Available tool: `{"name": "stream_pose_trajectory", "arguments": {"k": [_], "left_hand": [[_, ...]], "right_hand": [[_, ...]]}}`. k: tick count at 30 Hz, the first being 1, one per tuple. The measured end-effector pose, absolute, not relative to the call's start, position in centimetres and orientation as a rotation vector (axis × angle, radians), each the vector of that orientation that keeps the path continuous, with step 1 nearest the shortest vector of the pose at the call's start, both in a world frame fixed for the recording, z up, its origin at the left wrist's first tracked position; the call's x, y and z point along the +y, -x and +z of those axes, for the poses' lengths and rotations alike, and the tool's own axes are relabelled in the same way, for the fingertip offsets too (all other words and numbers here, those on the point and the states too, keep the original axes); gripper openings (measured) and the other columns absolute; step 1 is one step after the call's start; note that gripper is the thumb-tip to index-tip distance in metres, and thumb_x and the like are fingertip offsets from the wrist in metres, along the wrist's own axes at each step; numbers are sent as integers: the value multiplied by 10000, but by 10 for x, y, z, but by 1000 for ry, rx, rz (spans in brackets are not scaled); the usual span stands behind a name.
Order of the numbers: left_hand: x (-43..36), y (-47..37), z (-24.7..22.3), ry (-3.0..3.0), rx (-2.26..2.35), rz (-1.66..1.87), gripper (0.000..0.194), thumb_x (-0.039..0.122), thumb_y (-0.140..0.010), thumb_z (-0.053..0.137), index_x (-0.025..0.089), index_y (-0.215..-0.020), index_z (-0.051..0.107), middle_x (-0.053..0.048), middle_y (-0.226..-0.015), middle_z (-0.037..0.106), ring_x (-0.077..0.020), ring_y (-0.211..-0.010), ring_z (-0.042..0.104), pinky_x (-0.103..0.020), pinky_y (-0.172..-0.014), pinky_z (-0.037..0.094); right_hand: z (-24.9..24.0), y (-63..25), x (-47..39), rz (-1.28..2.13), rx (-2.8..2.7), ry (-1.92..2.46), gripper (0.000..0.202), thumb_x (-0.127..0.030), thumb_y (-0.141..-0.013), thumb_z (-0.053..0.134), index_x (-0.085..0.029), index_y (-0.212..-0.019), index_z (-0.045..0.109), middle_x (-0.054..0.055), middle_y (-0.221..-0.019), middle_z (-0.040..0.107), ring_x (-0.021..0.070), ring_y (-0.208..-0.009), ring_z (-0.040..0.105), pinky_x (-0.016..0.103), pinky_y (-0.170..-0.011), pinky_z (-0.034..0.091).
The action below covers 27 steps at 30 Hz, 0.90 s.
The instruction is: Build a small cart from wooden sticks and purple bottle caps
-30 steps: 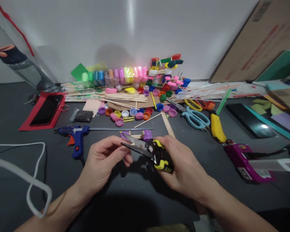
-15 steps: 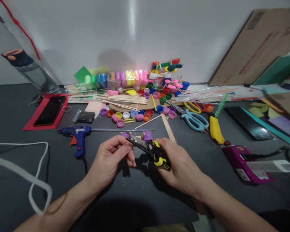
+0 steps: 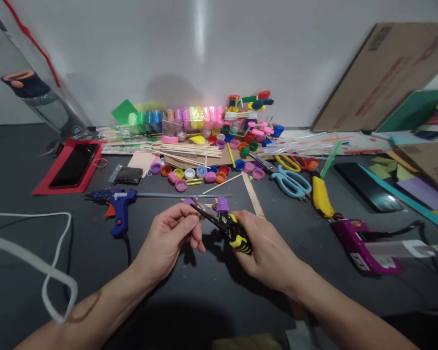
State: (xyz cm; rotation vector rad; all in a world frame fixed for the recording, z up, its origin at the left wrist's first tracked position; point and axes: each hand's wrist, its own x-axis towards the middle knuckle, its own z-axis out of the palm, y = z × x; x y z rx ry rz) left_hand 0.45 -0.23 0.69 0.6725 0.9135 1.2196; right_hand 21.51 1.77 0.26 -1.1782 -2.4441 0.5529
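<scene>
My right hand [image 3: 264, 243] is wrapped round black-and-yellow snips [image 3: 222, 221], their blades pointing left and almost together. Thumb and forefinger of my left hand [image 3: 173, 238] are pinched right at the blade tips; whatever sits between them is too small or hidden to make out. Just behind the blades, a purple cap [image 3: 221, 204] and another purple piece lie on the table, partly covered by the tool. A blue glue gun [image 3: 118, 206] rests on its side to the left of my left hand, with a long strip or stick lying beyond its rear end.
Several coloured bottle caps [image 3: 202, 171] and wooden sticks [image 3: 191, 150] lie behind my hands. To the right are blue-handled scissors [image 3: 291, 181], a yellow cutter [image 3: 321, 197] and a purple power strip [image 3: 365, 250]. A phone [image 3: 75, 165] and a white cable [image 3: 58, 272] occupy the left.
The snips' blades have come closer together near my left fingertips. My right hand has shifted slightly left; my left hand keeps its pinch. The view has turned slightly.
</scene>
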Motion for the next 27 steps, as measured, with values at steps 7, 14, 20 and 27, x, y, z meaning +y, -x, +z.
{"name": "stream_pose_trajectory", "arguments": {"k": [7,14,20,27], "left_hand": [[0,-3,4,-711,938,1181,259,347,-773,787,156,-763,612,49,-554,602,-66,-424,505,-210,-442,541],[-1,0,4,-805,977,1189,264,368,-818,750,149,-767,612,38,-584,616,-52,-405,503,-138,-352,443],[-2,3,5,-797,938,1140,292,414,-829,728,148,-784,618,50,-564,580,-34,-377,449,-110,-314,368],[0,6,7,-724,875,1045,322,438,-797,756,145,-758,628,70,-497,515,-13,-346,353,-103,-306,312]], "right_hand": [[2,-214,18,525,-2450,1235,289,-121,-752,521,-142,-1041,530,133,-926,665,269,-829,621,383,-730,504],[4,-212,20,641,-2407,1237,319,-119,-740,530,-161,-1056,525,128,-983,645,279,-896,608,413,-784,506],[7,-211,23,688,-2409,1195,321,-120,-746,523,-163,-1064,515,132,-992,621,291,-905,592,448,-789,506],[6,-213,23,626,-2429,1135,351,-120,-750,528,-164,-1098,510,127,-990,619,288,-893,597,444,-776,511]]}}
